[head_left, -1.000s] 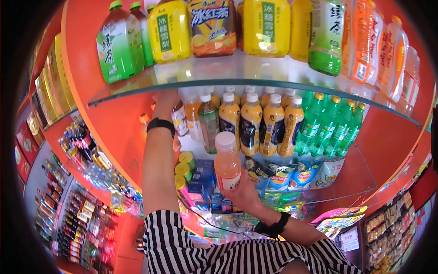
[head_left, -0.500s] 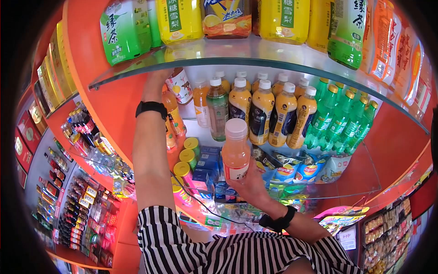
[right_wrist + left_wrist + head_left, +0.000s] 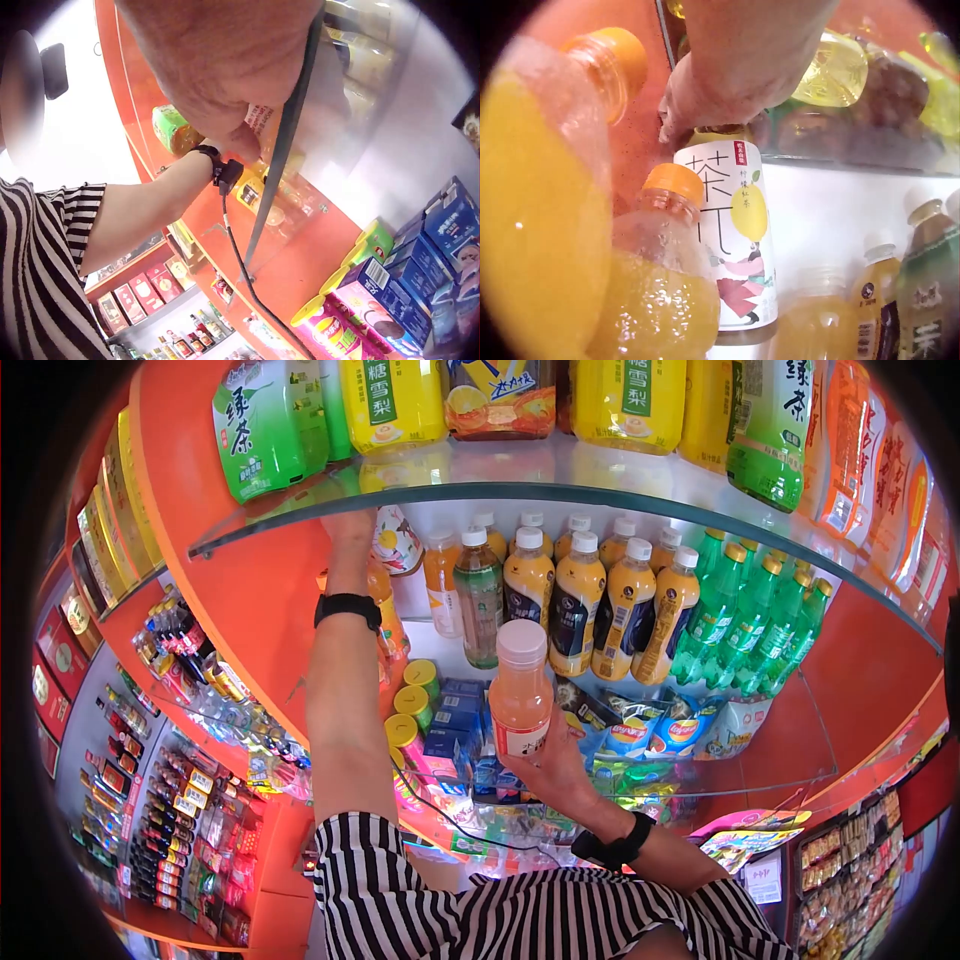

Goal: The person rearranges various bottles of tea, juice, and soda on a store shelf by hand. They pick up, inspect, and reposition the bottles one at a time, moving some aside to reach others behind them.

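My left hand (image 3: 350, 525) reaches under the glass shelf at the left. In the left wrist view its fingers curl over the top of a lemon tea bottle (image 3: 735, 225) with a white label, its cap hidden by the hand. Orange-capped juice bottles (image 3: 660, 285) stand just in front of it. My right hand (image 3: 558, 765) grips a pink drink bottle (image 3: 520, 705) with a pale pink cap, held upright in front of the shelf. In the right wrist view the right hand (image 3: 232, 75) covers most of that bottle.
The glass shelf edge (image 3: 560, 495) crosses above the left hand, bearing large drink bottles. Milk-tea-coloured bottles (image 3: 575, 605) and green soda bottles (image 3: 755, 620) line the lower shelf. Chip bags (image 3: 630, 730), yellow-lidded cans (image 3: 412, 705) and blue boxes (image 3: 455, 720) sit below.
The left hand and lemon tea bottle have moved up and deeper under the glass shelf. The right hand keeps holding the pink drink bottle. The head view has tilted downward.
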Demonstrator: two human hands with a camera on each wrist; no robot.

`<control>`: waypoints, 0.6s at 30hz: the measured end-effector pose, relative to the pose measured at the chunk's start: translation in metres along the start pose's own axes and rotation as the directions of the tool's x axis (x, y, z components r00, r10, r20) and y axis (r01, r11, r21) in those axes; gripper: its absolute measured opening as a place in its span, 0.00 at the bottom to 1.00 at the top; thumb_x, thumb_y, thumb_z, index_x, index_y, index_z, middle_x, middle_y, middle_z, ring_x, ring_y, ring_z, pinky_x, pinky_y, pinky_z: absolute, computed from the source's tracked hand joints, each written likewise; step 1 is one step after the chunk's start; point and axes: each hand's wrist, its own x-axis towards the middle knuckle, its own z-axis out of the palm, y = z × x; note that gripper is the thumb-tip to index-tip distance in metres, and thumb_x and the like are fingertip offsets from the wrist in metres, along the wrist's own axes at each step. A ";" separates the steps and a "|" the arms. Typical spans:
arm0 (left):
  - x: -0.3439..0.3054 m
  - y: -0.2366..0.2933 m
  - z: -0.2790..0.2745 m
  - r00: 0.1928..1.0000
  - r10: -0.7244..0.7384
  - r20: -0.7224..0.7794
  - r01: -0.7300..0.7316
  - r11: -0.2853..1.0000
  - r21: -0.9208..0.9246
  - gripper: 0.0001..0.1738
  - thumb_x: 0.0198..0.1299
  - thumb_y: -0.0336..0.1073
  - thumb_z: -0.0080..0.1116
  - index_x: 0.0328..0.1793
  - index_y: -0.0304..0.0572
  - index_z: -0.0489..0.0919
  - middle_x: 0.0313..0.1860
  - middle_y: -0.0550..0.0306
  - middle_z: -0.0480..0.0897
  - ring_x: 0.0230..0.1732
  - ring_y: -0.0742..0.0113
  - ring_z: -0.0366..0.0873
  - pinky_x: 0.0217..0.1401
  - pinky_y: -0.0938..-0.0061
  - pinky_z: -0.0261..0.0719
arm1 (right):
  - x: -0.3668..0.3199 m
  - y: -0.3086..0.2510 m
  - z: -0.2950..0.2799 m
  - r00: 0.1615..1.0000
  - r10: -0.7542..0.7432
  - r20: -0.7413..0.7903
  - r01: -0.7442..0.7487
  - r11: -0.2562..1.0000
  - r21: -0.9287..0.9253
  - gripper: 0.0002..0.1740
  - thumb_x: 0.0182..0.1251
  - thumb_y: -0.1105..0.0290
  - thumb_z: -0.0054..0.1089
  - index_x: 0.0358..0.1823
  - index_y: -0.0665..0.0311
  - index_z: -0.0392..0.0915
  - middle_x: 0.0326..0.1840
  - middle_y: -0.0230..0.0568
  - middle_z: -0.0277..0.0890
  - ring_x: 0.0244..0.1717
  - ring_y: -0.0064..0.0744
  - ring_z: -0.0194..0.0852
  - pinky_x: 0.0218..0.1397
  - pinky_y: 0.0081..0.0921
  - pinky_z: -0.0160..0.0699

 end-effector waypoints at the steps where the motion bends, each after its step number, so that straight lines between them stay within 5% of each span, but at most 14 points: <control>1: -0.002 0.000 -0.001 1.000 0.000 0.003 0.000 1.000 -0.001 0.23 0.56 0.48 0.59 0.51 0.41 0.78 0.49 0.42 0.79 0.52 0.47 0.76 0.51 0.57 0.74 | 0.000 0.000 0.000 1.000 -0.011 0.000 0.011 1.000 -0.017 0.41 0.51 0.72 0.69 0.64 0.67 0.54 0.57 0.59 0.65 0.59 0.56 0.68 0.59 0.41 0.69; 6: -0.005 -0.002 0.004 0.992 -0.023 -0.125 -0.002 0.980 -0.199 0.23 0.55 0.46 0.59 0.50 0.35 0.76 0.50 0.37 0.77 0.53 0.39 0.72 0.53 0.55 0.71 | 0.000 -0.002 -0.001 1.000 -0.009 -0.001 0.009 1.000 0.020 0.40 0.52 0.72 0.68 0.64 0.68 0.54 0.57 0.59 0.66 0.58 0.55 0.69 0.58 0.41 0.70; 10: -0.007 -0.029 0.032 0.953 0.116 -0.278 -0.136 0.989 -0.054 0.22 0.58 0.45 0.56 0.49 0.33 0.75 0.50 0.36 0.76 0.51 0.37 0.71 0.53 0.53 0.69 | 0.000 -0.001 0.000 1.000 0.015 -0.010 -0.014 1.000 0.026 0.39 0.53 0.70 0.68 0.63 0.68 0.54 0.56 0.59 0.67 0.58 0.55 0.71 0.57 0.40 0.71; 12: -0.010 -0.031 0.037 0.973 -0.004 -0.231 -0.080 0.932 -0.353 0.21 0.60 0.43 0.53 0.50 0.31 0.74 0.49 0.34 0.76 0.51 0.35 0.70 0.54 0.51 0.66 | -0.001 -0.007 0.000 0.999 0.000 -0.033 -0.001 1.000 -0.011 0.39 0.53 0.70 0.68 0.63 0.68 0.55 0.55 0.60 0.68 0.57 0.55 0.71 0.56 0.41 0.72; 14: -0.010 -0.020 0.030 0.948 -0.062 -0.314 -0.118 0.844 -0.523 0.18 0.58 0.40 0.56 0.46 0.30 0.75 0.44 0.41 0.77 0.44 0.45 0.74 0.47 0.60 0.72 | 0.002 -0.009 0.000 0.998 -0.028 -0.060 0.025 0.998 -0.051 0.39 0.53 0.69 0.69 0.63 0.69 0.55 0.55 0.60 0.69 0.57 0.55 0.72 0.56 0.41 0.73; 18: -0.026 0.015 -0.006 0.900 -0.012 -0.435 -0.110 0.961 -0.253 0.18 0.57 0.38 0.57 0.47 0.29 0.73 0.45 0.38 0.75 0.46 0.43 0.72 0.47 0.58 0.70 | 0.000 -0.007 -0.001 0.995 0.090 0.037 -0.094 0.991 0.101 0.44 0.50 0.68 0.72 0.64 0.70 0.53 0.56 0.55 0.67 0.59 0.46 0.67 0.62 0.39 0.64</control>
